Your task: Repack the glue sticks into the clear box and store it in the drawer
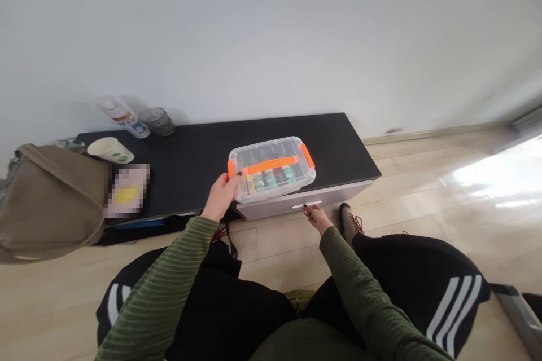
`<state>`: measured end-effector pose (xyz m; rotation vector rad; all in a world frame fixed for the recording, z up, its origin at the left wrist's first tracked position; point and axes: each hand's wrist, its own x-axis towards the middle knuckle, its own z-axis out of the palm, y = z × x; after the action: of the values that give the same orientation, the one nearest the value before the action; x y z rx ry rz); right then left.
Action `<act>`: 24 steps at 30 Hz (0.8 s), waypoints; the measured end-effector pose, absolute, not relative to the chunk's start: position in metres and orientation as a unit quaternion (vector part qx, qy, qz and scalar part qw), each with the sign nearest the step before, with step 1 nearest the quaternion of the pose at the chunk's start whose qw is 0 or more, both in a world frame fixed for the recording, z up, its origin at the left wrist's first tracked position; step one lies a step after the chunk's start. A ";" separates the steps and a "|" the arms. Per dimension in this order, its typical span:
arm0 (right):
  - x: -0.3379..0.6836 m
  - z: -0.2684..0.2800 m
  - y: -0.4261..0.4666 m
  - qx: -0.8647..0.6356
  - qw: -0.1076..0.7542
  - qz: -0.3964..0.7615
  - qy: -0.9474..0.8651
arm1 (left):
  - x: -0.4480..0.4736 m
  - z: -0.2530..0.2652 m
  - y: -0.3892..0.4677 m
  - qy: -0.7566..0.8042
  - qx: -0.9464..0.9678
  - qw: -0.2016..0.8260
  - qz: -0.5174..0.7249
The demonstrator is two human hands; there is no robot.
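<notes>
A clear plastic storage box point(277, 149) with an orange carrying handle and orange side latches is over the front of the black-topped cabinet point(203, 141). Small green-and-white items and something yellow show through its lid. My left hand point(223, 194) grips the box's left end, thumb on top. Below the box, a white drawer front point(351, 192) carries a pale bar handle point(314, 203). The fingers of my right hand point(317, 217) are closed at the left part of that handle. The drawer looks closed or nearly so.
At the cabinet's left stand a spray can point(125, 118), a dark glass point(157, 122), a tipped paper cup point(110, 150) and a blurred packet point(127, 190). A brown bag point(51, 203) hangs over that end. The wall point(271, 39) rises behind; my shoe point(348, 223) is near the drawer.
</notes>
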<state>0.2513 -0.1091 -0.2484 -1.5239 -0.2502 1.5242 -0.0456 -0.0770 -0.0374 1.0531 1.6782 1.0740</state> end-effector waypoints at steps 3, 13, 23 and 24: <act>0.254 -0.250 -0.130 -0.624 0.457 0.629 -0.076 | -0.044 -0.040 -0.086 0.669 0.445 0.412 0.430; 0.261 -0.251 -0.200 -0.622 0.450 0.640 -0.030 | -0.009 -0.050 -0.146 0.602 0.482 0.490 0.406; 0.252 -0.253 -0.245 -0.648 0.432 0.627 0.021 | 0.012 -0.066 -0.170 0.616 0.341 0.599 0.381; 0.252 -0.253 -0.248 -0.649 0.428 0.628 0.024 | 0.011 -0.067 -0.168 0.619 0.334 0.606 0.372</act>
<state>0.2515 -0.2478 -0.2529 -1.6216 0.0590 1.5689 0.0111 -0.1682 -0.0669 0.7728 1.4324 0.8595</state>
